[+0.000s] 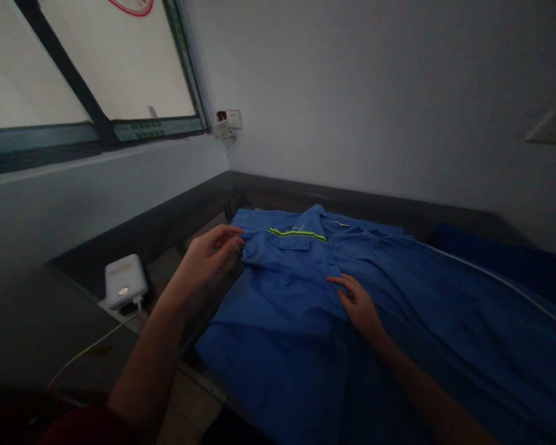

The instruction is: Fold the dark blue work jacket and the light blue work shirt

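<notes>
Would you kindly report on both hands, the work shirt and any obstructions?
Left hand at edge of blue work shirt, grip unclear. Right hand at its front. Shirt spread, wrinkled. White power bank left, apart from it.

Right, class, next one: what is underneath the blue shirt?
Left of the blue shirt, a dark tabletop shows and appears to run beneath it. The shirt covers the rest; anything else underneath, including below the right hand, cannot be seen.
</notes>
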`<action>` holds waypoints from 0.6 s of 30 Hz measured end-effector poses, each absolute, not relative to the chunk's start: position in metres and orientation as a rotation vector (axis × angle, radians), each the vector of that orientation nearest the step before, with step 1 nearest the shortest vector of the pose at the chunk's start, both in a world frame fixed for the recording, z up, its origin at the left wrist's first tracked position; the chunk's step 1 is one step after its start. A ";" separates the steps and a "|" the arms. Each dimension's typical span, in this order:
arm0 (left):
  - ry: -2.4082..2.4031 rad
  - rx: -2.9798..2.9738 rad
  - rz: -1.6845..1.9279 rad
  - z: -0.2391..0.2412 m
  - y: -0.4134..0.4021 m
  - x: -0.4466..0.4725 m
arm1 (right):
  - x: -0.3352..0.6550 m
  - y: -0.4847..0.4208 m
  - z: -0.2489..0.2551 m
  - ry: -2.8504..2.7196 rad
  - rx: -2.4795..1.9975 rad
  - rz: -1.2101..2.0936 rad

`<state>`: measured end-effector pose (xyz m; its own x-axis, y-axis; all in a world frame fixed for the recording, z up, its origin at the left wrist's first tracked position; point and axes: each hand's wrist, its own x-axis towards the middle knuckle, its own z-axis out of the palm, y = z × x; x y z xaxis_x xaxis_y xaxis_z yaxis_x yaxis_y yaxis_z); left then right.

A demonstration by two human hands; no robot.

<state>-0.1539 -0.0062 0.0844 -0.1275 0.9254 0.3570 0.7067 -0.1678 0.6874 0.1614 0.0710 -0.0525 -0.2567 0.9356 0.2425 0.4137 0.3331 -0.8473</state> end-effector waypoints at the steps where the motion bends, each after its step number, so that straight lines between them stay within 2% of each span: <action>1: 1.892 1.843 1.199 0.079 -0.022 -0.149 | 0.162 0.071 -0.053 -1.829 -1.198 0.852; 4: 2.150 1.730 1.101 0.051 -0.065 -0.145 | 0.162 0.071 -0.052 -1.836 -1.211 0.841; 8: 2.438 1.430 0.797 0.013 -0.107 -0.154 | 0.163 0.071 -0.052 -1.880 -1.239 0.820; 12: 2.240 1.391 0.636 0.000 -0.125 -0.156 | 0.165 0.072 -0.054 -1.906 -1.262 0.796; 18: 1.892 1.372 0.784 0.007 -0.120 -0.154 | 0.168 0.072 -0.056 -1.943 -1.284 0.734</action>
<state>-0.1541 -0.1205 0.0069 -0.2282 0.9593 -0.1660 0.5608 0.2689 0.7830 0.1676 0.0719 -0.0557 -0.2770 0.9322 0.2331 0.5449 0.3522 -0.7609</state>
